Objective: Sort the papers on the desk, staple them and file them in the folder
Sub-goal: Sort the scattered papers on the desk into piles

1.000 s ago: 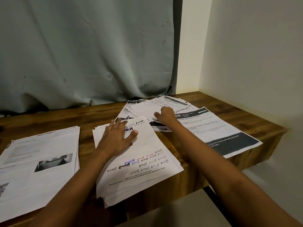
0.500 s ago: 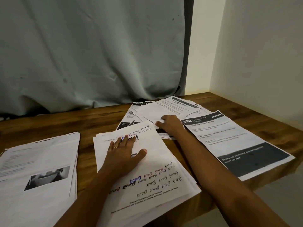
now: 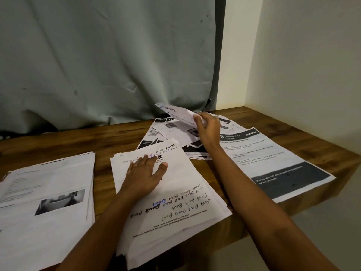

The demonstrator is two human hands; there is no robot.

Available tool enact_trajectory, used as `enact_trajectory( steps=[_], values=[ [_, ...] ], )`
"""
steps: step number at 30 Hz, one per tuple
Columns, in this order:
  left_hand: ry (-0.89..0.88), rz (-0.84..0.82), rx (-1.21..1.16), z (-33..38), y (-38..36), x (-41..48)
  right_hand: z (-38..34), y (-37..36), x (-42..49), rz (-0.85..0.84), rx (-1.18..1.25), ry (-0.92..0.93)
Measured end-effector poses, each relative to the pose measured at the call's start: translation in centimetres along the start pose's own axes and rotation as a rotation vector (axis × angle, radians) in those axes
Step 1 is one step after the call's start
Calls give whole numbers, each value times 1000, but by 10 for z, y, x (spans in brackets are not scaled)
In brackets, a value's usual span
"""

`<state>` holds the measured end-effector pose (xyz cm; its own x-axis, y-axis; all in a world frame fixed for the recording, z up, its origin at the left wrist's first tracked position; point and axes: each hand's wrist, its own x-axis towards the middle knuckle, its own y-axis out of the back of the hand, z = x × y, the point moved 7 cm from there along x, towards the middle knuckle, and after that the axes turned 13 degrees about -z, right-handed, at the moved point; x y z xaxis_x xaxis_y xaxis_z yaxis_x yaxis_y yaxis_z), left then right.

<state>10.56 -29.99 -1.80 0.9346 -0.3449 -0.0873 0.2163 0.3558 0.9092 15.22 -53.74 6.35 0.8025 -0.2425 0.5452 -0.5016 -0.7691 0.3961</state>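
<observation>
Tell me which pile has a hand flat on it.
The middle pile, handwriting on top: the left hand lies flat on it. The left pile is untouched; the right hand holds a sheet over the far pile.

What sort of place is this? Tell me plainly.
Probably a home study corner or small office nook: a wooden desk fitted into a corner of plain walls, a grey-green curtain hung behind it, and stacks of printed papers spread across it.

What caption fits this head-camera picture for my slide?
Right hand holds a sheet up over the scattered pile while the left hand rests flat on the scribbled stack.
</observation>
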Motion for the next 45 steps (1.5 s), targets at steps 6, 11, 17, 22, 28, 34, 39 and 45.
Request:
enact_trajectory(
  steps=[6, 11, 17, 22, 28, 34, 39, 45],
  values=[
    [126, 305, -764, -14, 25, -23, -45, 14, -40, -340, 167, 115],
    [45, 419, -1373, -39, 26, -12, -27, 13, -105, -604, 209, -86],
    [-20, 411, -907, -25, 33, -21, -2, 20, -120, -382, -1, -293],
    [-47, 358, -421, -9, 29, -24, -5, 7, -129, -414, -224, -418],
    [-11, 377, -231, 1, 31, -31, -14, 14, -126, -368, -107, -588],
    [-49, 370, -259, 3, 32, -35, -9, 25, -121, -258, -50, -648],
    [-125, 397, -337, 1, 48, -51, -3, 31, -113, -179, 188, -678],
    [-114, 431, -319, -41, 79, -93, -26, 23, -114, -117, 377, -552]
  ],
)
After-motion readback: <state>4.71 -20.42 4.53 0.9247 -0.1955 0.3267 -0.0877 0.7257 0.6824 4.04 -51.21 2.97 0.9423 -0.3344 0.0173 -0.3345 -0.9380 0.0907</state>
